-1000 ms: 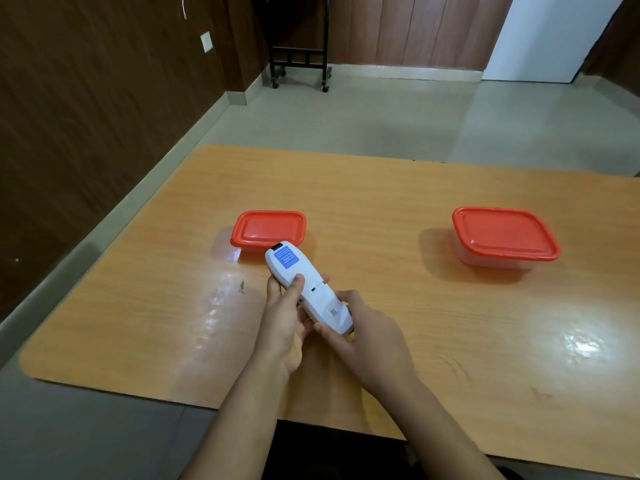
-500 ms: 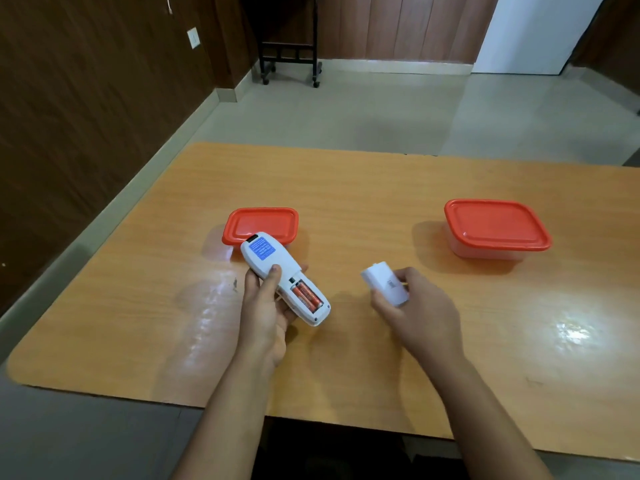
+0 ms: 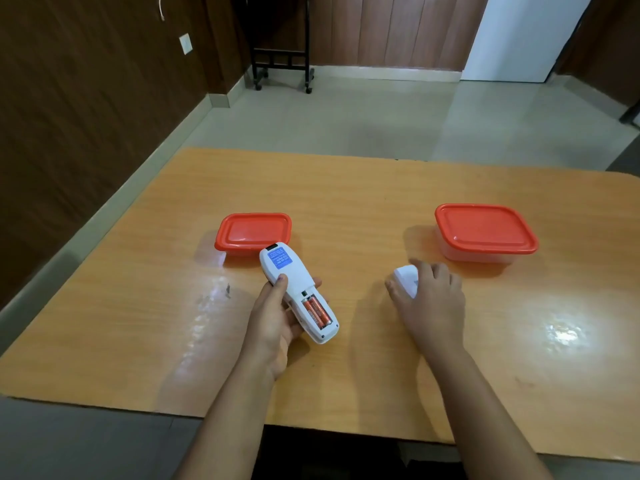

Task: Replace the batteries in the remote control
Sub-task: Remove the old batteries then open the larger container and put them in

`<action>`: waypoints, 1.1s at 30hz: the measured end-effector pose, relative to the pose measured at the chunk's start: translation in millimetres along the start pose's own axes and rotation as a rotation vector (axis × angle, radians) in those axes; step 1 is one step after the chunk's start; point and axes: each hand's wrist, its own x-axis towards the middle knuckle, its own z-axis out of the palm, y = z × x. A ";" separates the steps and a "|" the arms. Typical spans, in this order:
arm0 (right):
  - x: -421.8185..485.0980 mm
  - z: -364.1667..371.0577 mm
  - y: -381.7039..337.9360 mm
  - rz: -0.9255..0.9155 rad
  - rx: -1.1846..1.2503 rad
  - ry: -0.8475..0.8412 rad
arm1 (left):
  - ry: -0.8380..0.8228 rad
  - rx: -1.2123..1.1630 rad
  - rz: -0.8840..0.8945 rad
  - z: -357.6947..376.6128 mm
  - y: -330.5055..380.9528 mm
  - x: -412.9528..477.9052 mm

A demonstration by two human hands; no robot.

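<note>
My left hand [image 3: 273, 320] grips a white remote control [image 3: 294, 289], back side up, with a blue label near its top. Its battery bay is uncovered and two orange batteries [image 3: 317, 311] lie side by side in it. My right hand [image 3: 431, 303] holds the white battery cover [image 3: 407, 279] low over the wooden table [image 3: 346, 209], to the right of the remote; whether the cover touches the table I cannot tell.
A small red-lidded container [image 3: 252, 232] stands just beyond the remote. A larger red-lidded clear container [image 3: 485, 233] stands at the right, beyond my right hand. A bright light reflection lies on the table at the right. The table's near edge runs below my forearms.
The cover came off the remote, baring the batteries. My right hand carried it to the right and down toward the table. My left hand keeps the remote.
</note>
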 end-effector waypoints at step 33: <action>-49.6 -4.9 -71.8 -0.538 0.415 -0.105 | 0.009 -0.055 -0.112 11.0 -4.0 -2.6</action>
